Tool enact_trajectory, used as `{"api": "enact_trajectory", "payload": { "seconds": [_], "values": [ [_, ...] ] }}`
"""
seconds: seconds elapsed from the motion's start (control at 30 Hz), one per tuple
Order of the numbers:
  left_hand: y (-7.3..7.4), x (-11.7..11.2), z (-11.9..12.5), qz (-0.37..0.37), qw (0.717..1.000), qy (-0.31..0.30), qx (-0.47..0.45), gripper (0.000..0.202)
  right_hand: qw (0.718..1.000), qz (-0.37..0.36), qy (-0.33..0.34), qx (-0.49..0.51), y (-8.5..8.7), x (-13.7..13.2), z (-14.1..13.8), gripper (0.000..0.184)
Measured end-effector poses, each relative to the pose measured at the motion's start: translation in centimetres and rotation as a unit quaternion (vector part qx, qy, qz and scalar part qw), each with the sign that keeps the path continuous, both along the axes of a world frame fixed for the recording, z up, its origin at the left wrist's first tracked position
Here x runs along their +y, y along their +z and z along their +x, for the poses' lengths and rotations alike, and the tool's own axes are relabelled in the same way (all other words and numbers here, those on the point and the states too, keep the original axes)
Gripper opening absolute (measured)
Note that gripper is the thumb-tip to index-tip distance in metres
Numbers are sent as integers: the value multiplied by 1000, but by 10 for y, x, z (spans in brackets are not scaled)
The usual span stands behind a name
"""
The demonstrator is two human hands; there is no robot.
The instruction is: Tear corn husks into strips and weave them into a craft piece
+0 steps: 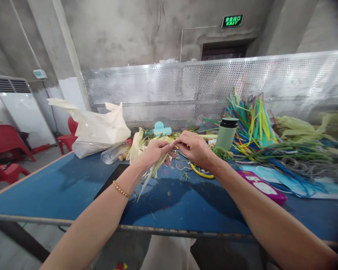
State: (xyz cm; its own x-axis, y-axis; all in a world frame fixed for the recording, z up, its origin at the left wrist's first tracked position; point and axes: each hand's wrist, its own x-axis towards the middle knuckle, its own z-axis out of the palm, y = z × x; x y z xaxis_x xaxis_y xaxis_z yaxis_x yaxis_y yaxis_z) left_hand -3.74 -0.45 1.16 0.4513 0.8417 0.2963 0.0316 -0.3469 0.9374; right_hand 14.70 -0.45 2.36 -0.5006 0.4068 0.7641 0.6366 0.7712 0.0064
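Two bare hands meet above the middle of a long blue-topped table (pixel 59 204), set back from its near edge and short of the perforated silver metal panel (pixel 146 90) along the far side. Between the forearms, blue surface specked with fine scraps runs down to that edge; a broader stretch reaches out to the left, past a flat black rectangular board (pixel 111 179) partly beneath the left forearm. Beyond it stand a crumpled white plastic bag (pixel 101 129) and a clear plastic bottle (pixel 112 153) lying on its side. Room is tighter rightward: a green cylindrical flask with a black lid (pixel 227 137), a bundle of multicoloured strips (pixel 256 120) and a magenta box (pixel 263 186) crowd about the right forearm, and a curved yellow piece (pixel 199 171) lies just below the wrist.

The left hand (pixel 157 152) comes in from lower left, back upward, fingers curled around pale green husk-like strips (pixel 158 164) whose ends trail toward the tabletop. The right hand (pixel 193 148) arches, knuckles high, thumb and forefinger narrowed against the left fingertips; whether it grips a strip, I cannot tell.
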Motion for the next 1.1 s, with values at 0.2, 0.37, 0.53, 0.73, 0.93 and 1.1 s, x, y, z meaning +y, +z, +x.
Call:
{"api": "enact_trajectory", "payload": {
  "seconds": [0.2, 0.37, 0.53, 0.73, 0.93, 1.1],
  "values": [
    [3, -2, 2, 21, 1000, 17, -5, 27, 988, -83, -77, 109, 2, -5, -7, 27],
    [2, -2, 3, 35, 999, 21, -3, 29, 953, -240, -57, 177, -1, -3, -10, 27],
    [3, -4, 2, 27, 1000, 10, -1, 33, 918, -320, 8, 236, -1, -2, -7, 18],
    [-1, 1, 2, 29, 999, -4, -13, 31, 921, -310, 57, 230, 0, -2, -7, 21],
    [-1, 0, 4, 14, 1000, -10, -14, 28, 930, -285, 46, 229, 0, 0, -7, 21],
    [-2, -1, 3, 15, 999, -15, -23, 30, 937, -276, 21, 213, -1, 2, -6, 19]
  ]
}}
